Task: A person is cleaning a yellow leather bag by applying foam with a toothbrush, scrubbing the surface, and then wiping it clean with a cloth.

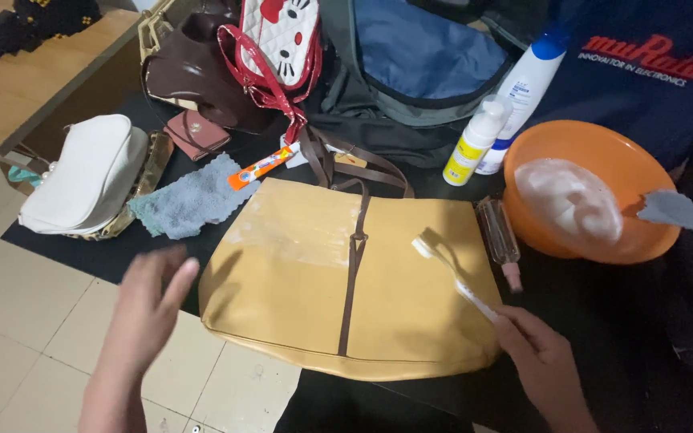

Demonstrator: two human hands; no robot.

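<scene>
**Toothbrush over tan bag, left hand off to the side**

Right hand (541,361) is gripping the handle of a white plastic toothbrush (452,277), fingers clenched around it. Brush's long axis is running diagonally up-left from that hand; bristle head is sitting on the right half of the flat tan leather tote bag (298,281), just right of the bag's brown centre strap (354,273). Bag is lying on the dark desk (58,240), handles pointing away from the person. A pale smear is showing on the bag's upper left panel.

Left hand (147,309) is hovering open, holding nothing, just off the bag's left edge; blurred.

Right hand is the nearer one to the brush head.

Packages, relative to the bag:
- orange-and-white tube (261,167), just beyond its top-left corner
- white bottle with yellow label (475,142) and taller white bottle with blue cap (523,84), beyond its top-right corner
- small clear spray bottle (500,236), touching its right edge
- orange plastic bowl (643,232) of white foam, further right
</scene>
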